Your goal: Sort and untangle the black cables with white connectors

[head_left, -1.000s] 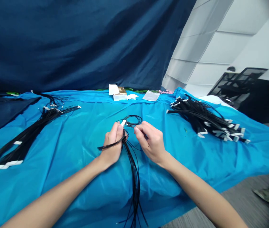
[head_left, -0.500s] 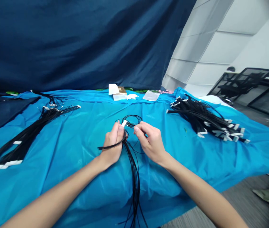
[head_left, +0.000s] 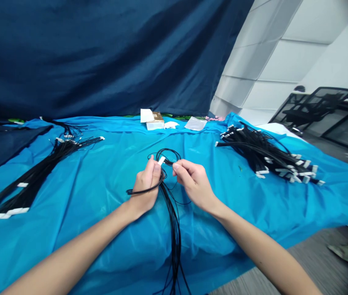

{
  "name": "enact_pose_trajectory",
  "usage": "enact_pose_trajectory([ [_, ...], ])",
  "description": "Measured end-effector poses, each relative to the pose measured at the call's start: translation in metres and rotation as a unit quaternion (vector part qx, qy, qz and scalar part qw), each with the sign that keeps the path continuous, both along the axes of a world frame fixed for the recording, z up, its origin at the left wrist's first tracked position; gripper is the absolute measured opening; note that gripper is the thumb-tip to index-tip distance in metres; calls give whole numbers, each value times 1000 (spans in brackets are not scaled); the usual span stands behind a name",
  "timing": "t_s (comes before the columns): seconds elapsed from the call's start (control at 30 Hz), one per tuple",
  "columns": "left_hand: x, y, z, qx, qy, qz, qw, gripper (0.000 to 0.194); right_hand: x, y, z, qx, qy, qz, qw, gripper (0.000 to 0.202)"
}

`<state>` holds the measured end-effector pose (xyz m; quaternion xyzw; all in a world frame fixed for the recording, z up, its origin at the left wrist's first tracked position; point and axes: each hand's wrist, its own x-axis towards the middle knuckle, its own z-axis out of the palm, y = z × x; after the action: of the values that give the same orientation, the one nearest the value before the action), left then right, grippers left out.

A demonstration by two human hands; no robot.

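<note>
My left hand [head_left: 146, 184] is closed on a bundle of thin black cables [head_left: 174, 229], near a white connector [head_left: 162, 160] that sticks up by the thumb. Part of the bundle bends across the left palm and ends beside the wrist; the rest hangs down over the front of the blue cloth. My right hand [head_left: 195, 180] pinches black cable between thumb and fingertips, just right of the connector. Black cable loops [head_left: 169, 150] stand out beyond both hands.
Black cables with white connectors lie at the left [head_left: 38, 176] and in a pile at the right [head_left: 266, 151] on the blue cloth [head_left: 109, 229]. Behind are a small box [head_left: 155, 123] and a clear bag [head_left: 196, 123]. A shoe shows at lower right.
My right hand has shifted slightly left, toward my left hand. The loops between the hands have changed shape a little. My left hand is nearly where it was.
</note>
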<state>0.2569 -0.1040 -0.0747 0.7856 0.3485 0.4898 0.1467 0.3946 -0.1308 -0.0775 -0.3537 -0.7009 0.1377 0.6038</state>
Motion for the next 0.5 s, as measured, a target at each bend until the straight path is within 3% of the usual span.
enact_pose_trajectory([
  [0.5,-1,-1,0,-33,-2,-33,999,31,-2,-1,1,29,-35,-14,999,27],
])
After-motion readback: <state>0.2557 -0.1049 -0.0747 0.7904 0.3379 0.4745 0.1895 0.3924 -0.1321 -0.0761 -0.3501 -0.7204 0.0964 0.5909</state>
